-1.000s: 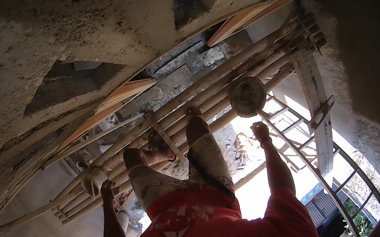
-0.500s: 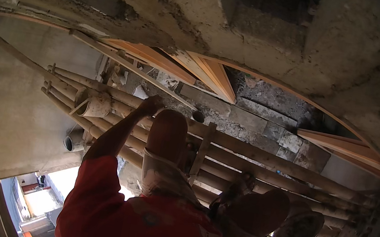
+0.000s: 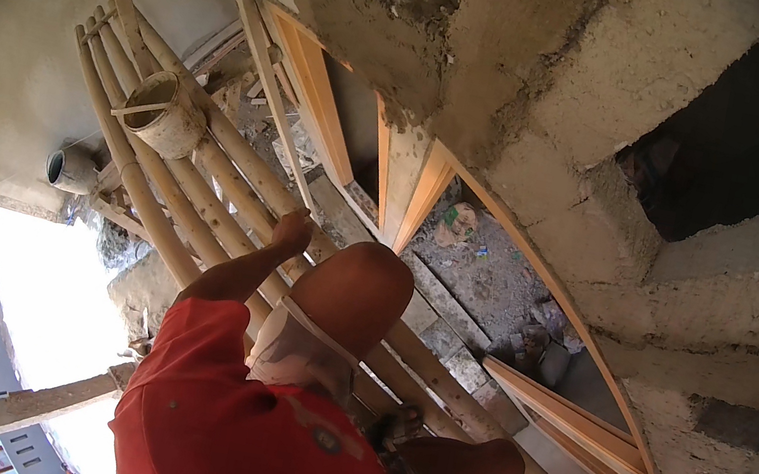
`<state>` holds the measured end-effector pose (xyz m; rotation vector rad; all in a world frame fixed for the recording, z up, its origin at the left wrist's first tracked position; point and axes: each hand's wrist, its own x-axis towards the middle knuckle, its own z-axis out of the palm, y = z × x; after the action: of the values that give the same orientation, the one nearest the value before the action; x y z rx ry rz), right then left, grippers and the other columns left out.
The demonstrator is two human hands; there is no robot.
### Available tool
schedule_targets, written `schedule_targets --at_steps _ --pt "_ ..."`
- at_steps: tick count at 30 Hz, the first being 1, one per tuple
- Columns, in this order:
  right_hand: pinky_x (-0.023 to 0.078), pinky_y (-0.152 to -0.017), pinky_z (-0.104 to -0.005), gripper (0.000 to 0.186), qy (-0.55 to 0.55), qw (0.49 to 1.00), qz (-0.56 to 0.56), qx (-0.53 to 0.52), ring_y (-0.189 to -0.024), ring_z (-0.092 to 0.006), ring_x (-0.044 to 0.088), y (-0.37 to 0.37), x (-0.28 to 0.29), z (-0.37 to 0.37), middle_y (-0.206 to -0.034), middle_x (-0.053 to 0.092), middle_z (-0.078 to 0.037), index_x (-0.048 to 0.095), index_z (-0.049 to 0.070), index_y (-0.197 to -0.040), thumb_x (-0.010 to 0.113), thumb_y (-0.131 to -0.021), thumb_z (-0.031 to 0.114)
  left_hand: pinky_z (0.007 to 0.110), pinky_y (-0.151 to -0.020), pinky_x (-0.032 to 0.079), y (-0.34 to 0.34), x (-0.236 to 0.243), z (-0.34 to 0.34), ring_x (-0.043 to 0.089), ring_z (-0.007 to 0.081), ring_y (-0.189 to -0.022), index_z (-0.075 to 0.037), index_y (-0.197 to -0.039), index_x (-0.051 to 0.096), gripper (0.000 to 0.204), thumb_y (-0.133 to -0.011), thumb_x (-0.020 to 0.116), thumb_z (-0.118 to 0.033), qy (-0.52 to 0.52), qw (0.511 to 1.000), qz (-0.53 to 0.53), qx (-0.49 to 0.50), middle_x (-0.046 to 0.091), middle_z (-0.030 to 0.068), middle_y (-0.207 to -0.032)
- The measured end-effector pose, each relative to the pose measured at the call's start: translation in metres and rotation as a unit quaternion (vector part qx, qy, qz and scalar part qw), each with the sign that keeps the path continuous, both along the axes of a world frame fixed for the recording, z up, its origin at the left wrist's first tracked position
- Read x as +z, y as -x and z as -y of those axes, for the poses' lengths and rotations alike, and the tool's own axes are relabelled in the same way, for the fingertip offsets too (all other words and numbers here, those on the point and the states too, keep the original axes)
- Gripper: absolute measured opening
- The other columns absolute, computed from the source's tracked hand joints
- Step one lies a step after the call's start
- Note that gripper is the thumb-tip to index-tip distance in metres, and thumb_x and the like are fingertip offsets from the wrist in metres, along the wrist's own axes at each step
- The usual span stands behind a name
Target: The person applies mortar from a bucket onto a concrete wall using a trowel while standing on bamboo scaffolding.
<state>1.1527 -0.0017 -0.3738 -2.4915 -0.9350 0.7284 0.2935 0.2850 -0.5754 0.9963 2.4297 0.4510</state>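
Resting on poles [image 3: 152, 205], bucket [image 3: 179, 132] left of curled left hand [image 3: 293, 234], hold unclear; right hand unseen.

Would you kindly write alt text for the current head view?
A person in a red shirt, knees bent over a platform of wooden poles, has the left hand near them; the right hand is out of view. A bucket sits on the poles at upper left, and a rough wall with openings fills the upper right.

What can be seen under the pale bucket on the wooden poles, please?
Wooden poles run beneath the bucket; the stretches directly under it are covered and cannot be seen.
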Motion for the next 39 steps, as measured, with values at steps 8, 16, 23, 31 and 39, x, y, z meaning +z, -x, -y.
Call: schedule_targets --at_steps 8,16,23,31,39 --pt "0.034 -0.071 -0.0341 0.021 0.099 0.988 0.078 0.093 -0.08 -0.0161 0.044 0.041 0.036 -0.097 -0.089 0.052 -0.005 0.053 0.01 -0.098 0.06 -0.089 0.028 0.048 -0.101 0.041 0.02 -0.02 0.019 0.05 0.0412 -0.12 -0.008 -0.129 0.054 0.046 -0.086 0.06 -0.02 -0.003 0.995 -0.085 0.049 0.05 0.0236 -0.134" --pt "0.031 -0.094 -0.0383 0.033 0.215 0.929 0.195 0.228 -0.107 -0.0183 0.044 0.029 0.042 -0.175 -0.113 0.054 -0.004 0.051 0.015 -0.12 0.051 -0.091 0.031 0.058 -0.113 0.015 0.099 -0.011 0.116 0.02 0.0507 -0.138 -0.014 -0.142 0.04 0.06 -0.086 0.059 -0.029 0.076 0.937 -0.159 0.3 0.026 0.0239 -0.151" --pt "0.031 -0.091 -0.0385 0.028 0.212 0.809 0.329 0.44 -0.103 -0.0175 0.044 0.07 0.058 -0.258 -0.106 0.053 -0.004 0.051 0.011 -0.112 0.052 -0.088 0.027 0.061 -0.11 0.02 0.124 -0.036 0.205 0.028 0.0525 -0.134 -0.015 -0.146 0.028 0.072 -0.086 0.058 -0.039 0.18 0.818 -0.112 0.534 0.028 0.0246 -0.15" --pt "0.032 -0.05 -0.0314 0.03 0.001 0.899 0.056 0.434 -0.052 -0.0099 0.039 0.305 0.119 -0.336 -0.052 0.041 -0.002 0.049 -0.004 -0.059 0.07 -0.075 0.01 0.049 -0.1 0.041 0.133 -0.09 0.299 0.05 0.0435 -0.122 -0.002 -0.147 0.021 0.086 -0.087 0.054 -0.054 0.033 0.868 0.011 0.495 0.048 0.0288 -0.135" --pt "0.048 -0.056 -0.0368 0.03 -0.031 0.729 0.107 0.675 -0.057 -0.0272 0.065 0.446 0.128 -0.368 -0.063 0.064 -0.018 0.069 -0.004 -0.076 0.07 -0.08 0.026 0.05 -0.1 0.04 0.092 -0.038 0.277 0.051 0.0451 -0.119 -0.002 -0.149 0.017 0.088 -0.089 0.054 -0.055 -0.003 0.857 -0.006 0.516 0.05 0.0313 -0.131"
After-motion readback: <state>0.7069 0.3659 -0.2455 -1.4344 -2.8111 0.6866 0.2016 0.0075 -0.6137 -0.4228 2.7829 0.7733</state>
